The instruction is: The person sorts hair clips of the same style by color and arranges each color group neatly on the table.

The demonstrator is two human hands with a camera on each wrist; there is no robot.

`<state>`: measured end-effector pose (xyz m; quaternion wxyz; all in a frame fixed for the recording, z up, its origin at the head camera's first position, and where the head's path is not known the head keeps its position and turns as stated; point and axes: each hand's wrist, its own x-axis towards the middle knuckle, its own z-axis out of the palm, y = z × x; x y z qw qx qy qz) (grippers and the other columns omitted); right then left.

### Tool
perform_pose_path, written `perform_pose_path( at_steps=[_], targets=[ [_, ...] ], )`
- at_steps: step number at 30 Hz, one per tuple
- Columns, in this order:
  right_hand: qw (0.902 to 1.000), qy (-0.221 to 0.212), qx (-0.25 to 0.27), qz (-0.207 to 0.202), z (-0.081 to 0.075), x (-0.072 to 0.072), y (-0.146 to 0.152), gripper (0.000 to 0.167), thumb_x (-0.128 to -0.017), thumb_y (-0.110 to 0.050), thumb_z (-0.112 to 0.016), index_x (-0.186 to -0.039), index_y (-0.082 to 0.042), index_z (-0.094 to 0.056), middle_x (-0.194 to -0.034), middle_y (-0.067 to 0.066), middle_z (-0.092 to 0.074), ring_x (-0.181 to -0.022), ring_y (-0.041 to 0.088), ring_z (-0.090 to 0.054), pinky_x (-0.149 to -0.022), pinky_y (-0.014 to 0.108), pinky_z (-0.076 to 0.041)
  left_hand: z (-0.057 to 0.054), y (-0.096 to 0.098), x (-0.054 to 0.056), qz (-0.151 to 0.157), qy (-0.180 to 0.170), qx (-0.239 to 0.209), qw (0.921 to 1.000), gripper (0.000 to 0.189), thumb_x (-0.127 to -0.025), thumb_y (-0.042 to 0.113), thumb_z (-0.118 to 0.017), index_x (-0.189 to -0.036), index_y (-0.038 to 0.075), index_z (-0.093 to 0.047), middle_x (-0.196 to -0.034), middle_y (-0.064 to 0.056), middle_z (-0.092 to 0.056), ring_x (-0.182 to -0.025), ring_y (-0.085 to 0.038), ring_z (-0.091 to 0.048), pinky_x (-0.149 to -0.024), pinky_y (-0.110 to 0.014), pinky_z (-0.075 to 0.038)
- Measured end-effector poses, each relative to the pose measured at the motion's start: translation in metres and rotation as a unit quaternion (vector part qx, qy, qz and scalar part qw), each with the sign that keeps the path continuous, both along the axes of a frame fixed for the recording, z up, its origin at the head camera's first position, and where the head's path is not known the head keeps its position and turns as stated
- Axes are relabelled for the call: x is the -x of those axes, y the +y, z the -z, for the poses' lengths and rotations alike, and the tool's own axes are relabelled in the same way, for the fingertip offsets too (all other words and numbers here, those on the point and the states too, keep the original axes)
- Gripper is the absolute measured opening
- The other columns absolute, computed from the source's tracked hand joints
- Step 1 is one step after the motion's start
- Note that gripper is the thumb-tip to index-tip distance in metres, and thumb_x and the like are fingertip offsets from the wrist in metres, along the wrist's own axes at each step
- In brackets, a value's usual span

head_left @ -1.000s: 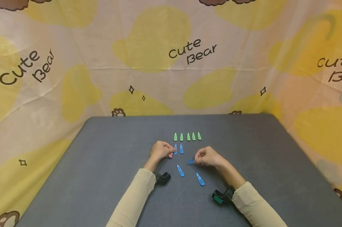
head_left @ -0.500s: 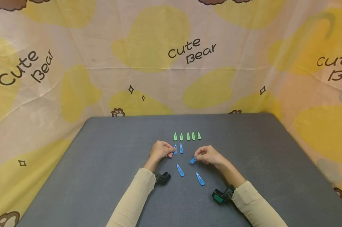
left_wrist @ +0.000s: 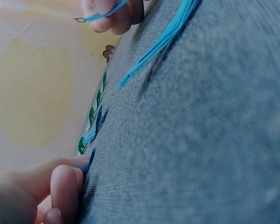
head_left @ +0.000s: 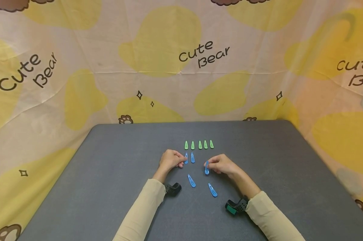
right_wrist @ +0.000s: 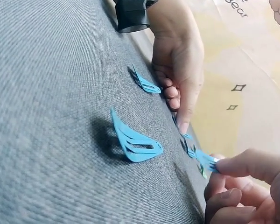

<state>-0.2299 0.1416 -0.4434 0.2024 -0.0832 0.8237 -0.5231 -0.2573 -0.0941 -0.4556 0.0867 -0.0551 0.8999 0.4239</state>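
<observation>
My right hand point(head_left: 221, 164) pinches a blue snap hair clip point(head_left: 206, 170) between thumb and fingertips; in the right wrist view that clip point(right_wrist: 207, 160) is off the table. To the left, my left hand point(head_left: 170, 159) holds its fingertips at a blue hair clip point(head_left: 186, 157), the left one of a short row, partly hidden by the fingers. Beside it lies another blue hair clip point(head_left: 192, 157). Nearer me lie two loose blue hair clips, the left clip point(head_left: 191, 181) and the right clip point(head_left: 212, 190). In the left wrist view my left hand point(left_wrist: 42, 189) rests low at the table.
Behind the blue row, several green hair clips point(head_left: 200, 145) stand in a line on the grey table point(head_left: 124, 150). A patterned yellow cloth point(head_left: 160, 40) rises behind the table's far edge. Each wrist carries a black camera mount point(head_left: 240, 206).
The blue hair clip in my right hand has turned from sideways to lengthwise, its wide end towards me. My left hand has stayed at its clip.
</observation>
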Motion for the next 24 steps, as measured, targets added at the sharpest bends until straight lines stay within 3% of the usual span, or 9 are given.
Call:
perform_pose_path(
  at_steps=[7, 13, 24],
  targets=[
    [0.9996, 0.004, -0.025, -0.014, -0.002, 0.004, -0.001, 0.023, -0.090, -0.010, -0.063, -0.105, 0.006, -0.071, -0.061, -0.008, -0.047, -0.054, 0.006, -0.039, -0.052, 0.020, -0.033, 0.001, 0.001, 0.000, -0.001, 0.003, -0.004, 1.0000, 0.016, -0.078, 0.026, -0.079, -0.074, 0.012, -0.074, -0.050, 0.008, -0.062, -0.044, 0.000, -0.056, -0.049, -0.017, -0.040],
    [0.9998, -0.006, -0.020, -0.001, -0.004, 0.008, -0.004, 0.022, -0.088, -0.007, -0.065, -0.105, 0.007, -0.070, -0.057, -0.006, -0.045, -0.052, 0.008, -0.037, -0.051, 0.022, -0.032, 0.000, 0.001, -0.001, -0.002, 0.001, -0.010, 0.9999, 0.016, -0.078, 0.026, -0.079, -0.074, 0.011, -0.074, -0.051, 0.007, -0.062, -0.044, 0.000, -0.057, -0.048, -0.017, -0.041],
    [0.9994, 0.015, -0.019, 0.026, -0.002, 0.019, -0.010, 0.018, -0.085, -0.008, -0.069, -0.095, 0.008, -0.068, -0.059, -0.007, -0.048, -0.055, 0.009, -0.041, -0.053, 0.023, -0.035, 0.001, 0.000, 0.000, 0.001, 0.002, -0.006, 1.0000, 0.017, -0.078, 0.028, -0.079, -0.075, 0.012, -0.075, -0.051, 0.007, -0.063, -0.044, -0.001, -0.057, -0.049, -0.018, -0.040]
  ],
)
